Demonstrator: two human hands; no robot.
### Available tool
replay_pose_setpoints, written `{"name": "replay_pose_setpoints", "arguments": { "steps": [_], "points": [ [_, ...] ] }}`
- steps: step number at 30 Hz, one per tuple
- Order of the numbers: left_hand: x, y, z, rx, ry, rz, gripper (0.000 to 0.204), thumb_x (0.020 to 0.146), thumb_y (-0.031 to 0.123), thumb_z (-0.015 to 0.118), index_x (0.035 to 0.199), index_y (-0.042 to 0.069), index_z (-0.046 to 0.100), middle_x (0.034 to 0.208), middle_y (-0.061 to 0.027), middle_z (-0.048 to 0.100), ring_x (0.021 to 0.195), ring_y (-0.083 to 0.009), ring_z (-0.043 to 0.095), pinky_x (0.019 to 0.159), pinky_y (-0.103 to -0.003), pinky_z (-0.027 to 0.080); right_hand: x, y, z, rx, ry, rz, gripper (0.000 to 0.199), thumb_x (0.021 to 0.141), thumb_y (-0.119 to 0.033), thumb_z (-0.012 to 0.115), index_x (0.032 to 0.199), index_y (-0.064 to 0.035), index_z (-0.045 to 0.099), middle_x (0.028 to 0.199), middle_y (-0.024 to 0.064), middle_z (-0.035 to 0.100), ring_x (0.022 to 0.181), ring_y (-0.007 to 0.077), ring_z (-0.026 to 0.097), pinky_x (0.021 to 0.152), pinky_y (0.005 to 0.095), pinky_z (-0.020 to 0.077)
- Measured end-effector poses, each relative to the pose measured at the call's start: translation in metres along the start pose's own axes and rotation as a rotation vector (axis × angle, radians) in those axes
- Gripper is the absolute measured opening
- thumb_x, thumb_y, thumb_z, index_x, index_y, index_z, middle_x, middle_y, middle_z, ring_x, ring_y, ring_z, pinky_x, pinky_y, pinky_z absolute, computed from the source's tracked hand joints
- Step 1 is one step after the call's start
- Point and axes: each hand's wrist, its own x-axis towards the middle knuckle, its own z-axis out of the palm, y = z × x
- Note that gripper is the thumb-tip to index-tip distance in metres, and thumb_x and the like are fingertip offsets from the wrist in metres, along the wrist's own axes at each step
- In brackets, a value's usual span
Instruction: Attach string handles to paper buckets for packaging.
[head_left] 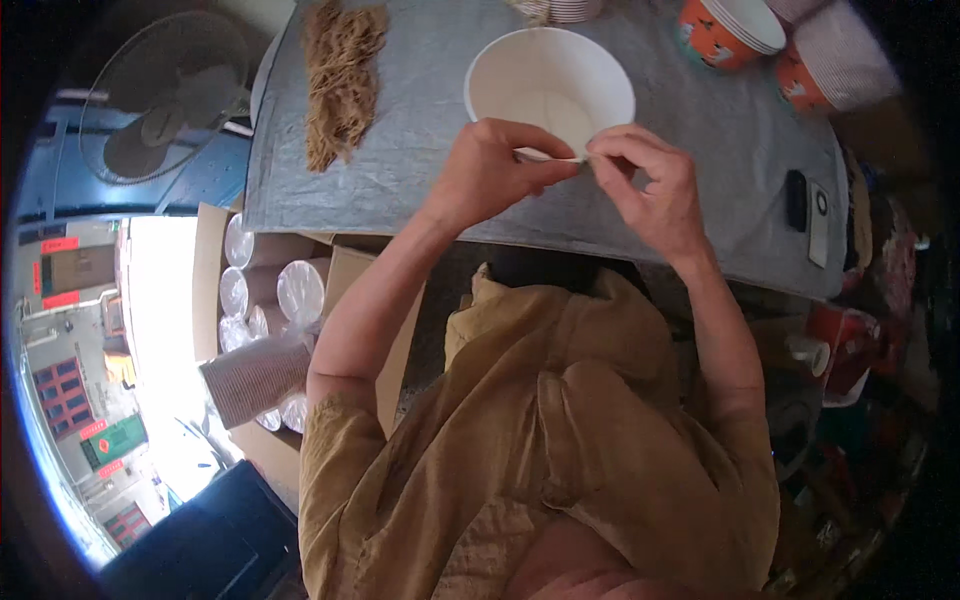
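A large white round tub (490, 85), open at the top, stands on the grey cloth-covered table in front of me. At its near rim my left hand (500, 170) is closed, thumb and forefinger meeting in a pinch. Just right of it, my right hand (650, 180) pinches too, its fingertips almost touching those of the left. What lies between the fingertips is too small to make out. A bundle of brown stringy fibre (342, 85) lies on the table to the left of the tub.
Orange printed paper tubs (725, 35) stand nested at the far right, with ribbed stacks (845, 60) beside them. Another stack (560, 8) is behind the white tub. A dark small object (796, 200) lies near the right edge. Left below, a cardboard box (209, 260) holds wrapped cup stacks.
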Motion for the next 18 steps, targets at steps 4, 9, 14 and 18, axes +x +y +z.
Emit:
{"name": "replay_pose_setpoints", "arguments": {
  "steps": [4,9,14,18],
  "points": [
    [0.002,0.004,0.009,-0.147,0.039,0.120,0.024,0.087,0.008,0.072,0.111,0.003,0.071,0.091,-0.0039,0.073,0.071,-0.0095,0.069,0.060,-0.024,0.056,-0.003,0.004,-0.001,0.050,0.021,0.060,0.007,0.089,-0.002,0.064,0.094,0.0019,0.067,0.093,0.0049,0.068,0.077,0.0091,0.062,0.068,0.0248,0.0506],
    [-0.011,0.011,0.010,-0.118,0.095,0.155,0.032,0.090,0.004,0.068,0.122,0.001,0.064,0.097,-0.0056,0.073,0.077,-0.0114,0.071,0.063,-0.024,0.056,-0.005,0.002,0.006,0.220,0.042,0.141,0.009,0.091,-0.005,0.066,0.097,0.0008,0.069,0.101,0.0040,0.067,0.082,0.0089,0.062,0.072,0.0244,0.0511],
    [-0.020,0.027,0.017,-0.390,-0.024,0.123,0.024,0.091,0.002,0.065,0.114,-0.003,0.064,0.101,-0.0083,0.071,0.074,-0.0113,0.070,0.064,-0.025,0.057,-0.012,0.000,0.002,0.311,0.060,0.118,0.010,0.092,-0.008,0.069,0.097,-0.0001,0.070,0.101,0.0039,0.066,0.083,0.0083,0.061,0.072,0.0238,0.0506],
    [-0.015,0.017,0.022,-0.479,-0.041,0.087,0.016,0.094,0.003,0.064,0.107,-0.005,0.064,0.099,-0.0085,0.071,0.075,-0.0108,0.070,0.066,-0.024,0.058,-0.017,-0.002,0.001,0.374,0.075,0.170,0.009,0.093,-0.008,0.068,0.097,-0.0004,0.070,0.095,0.0034,0.066,0.077,0.0070,0.060,0.066,0.0224,0.0490]
  ]
}}
